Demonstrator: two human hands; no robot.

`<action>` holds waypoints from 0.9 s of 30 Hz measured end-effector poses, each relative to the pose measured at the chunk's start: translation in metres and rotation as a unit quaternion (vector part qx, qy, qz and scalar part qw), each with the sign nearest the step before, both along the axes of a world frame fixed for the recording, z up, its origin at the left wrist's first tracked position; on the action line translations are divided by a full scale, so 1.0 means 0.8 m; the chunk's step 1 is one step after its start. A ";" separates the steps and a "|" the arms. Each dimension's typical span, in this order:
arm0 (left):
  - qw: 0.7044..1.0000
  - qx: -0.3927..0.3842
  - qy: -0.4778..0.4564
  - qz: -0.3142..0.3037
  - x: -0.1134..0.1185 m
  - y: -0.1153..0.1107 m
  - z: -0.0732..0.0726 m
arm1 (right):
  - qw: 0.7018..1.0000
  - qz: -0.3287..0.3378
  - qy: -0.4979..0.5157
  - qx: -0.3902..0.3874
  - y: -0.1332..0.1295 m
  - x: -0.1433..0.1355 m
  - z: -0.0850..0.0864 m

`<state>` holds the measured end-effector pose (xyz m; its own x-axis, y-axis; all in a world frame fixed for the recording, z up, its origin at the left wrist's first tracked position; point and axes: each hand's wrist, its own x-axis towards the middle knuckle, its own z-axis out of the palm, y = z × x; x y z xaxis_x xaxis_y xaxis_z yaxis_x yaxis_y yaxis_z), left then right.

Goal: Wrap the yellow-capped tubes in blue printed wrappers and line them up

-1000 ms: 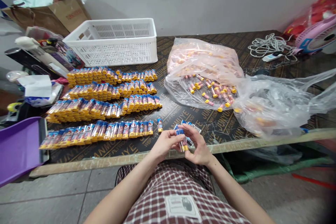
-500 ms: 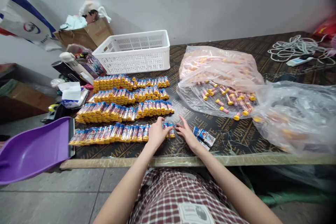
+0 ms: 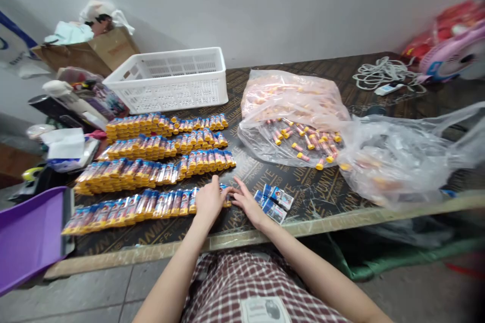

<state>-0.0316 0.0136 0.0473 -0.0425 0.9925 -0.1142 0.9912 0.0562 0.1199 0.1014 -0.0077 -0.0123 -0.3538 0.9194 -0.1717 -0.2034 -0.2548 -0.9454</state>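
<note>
Tubes (image 3: 185, 203) partly beneath left grip (image 3: 208, 201)

The small tubes (image 3: 166, 203) in rows are coloured blue at the top and yellow at the base. The counter (image 3: 261, 167) is patterned in gold lettering on black. A brown-and-white check is worn over the lap, as an apron (image 3: 242, 282). White is seen on the basket (image 3: 170, 92), purple on the dustpan (image 3: 32, 234), pink and blue on the fan (image 3: 450, 58), and pale grey on the wall (image 3: 265, 15).
</note>
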 end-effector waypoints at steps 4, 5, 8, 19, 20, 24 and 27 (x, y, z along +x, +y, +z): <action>0.995 0.073 -0.072 -0.007 0.011 -0.008 0.013 | 0.989 -0.026 -0.093 0.111 0.011 0.030 0.012; 0.990 0.081 -0.112 -0.018 0.017 -0.012 0.014 | 0.972 -0.053 -0.158 0.162 0.019 0.050 0.017; 0.971 0.040 -0.217 -0.090 0.045 -0.026 0.006 | 0.836 -0.178 -0.432 0.287 0.052 0.131 0.031; 0.971 -0.085 -0.196 -0.110 0.116 -0.034 -0.049 | 0.703 -0.210 -0.640 0.228 0.117 0.286 0.003; 0.969 -0.089 -0.204 -0.110 0.118 -0.033 -0.052 | 0.700 -0.203 -0.646 0.228 0.118 0.288 0.003; 0.965 -0.089 -0.227 -0.093 0.120 -0.031 -0.057 | 0.712 -0.188 -0.638 0.225 0.124 0.294 0.010; 0.968 -0.075 -0.212 -0.107 0.118 -0.029 -0.057 | 0.735 -0.194 -0.607 0.232 0.121 0.292 0.019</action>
<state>0.0627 -0.0097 0.0014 0.2452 0.9443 -0.2194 0.8455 -0.0976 0.5249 0.3349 0.0887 0.0031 0.1063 0.9697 0.2197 0.8895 0.0060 -0.4570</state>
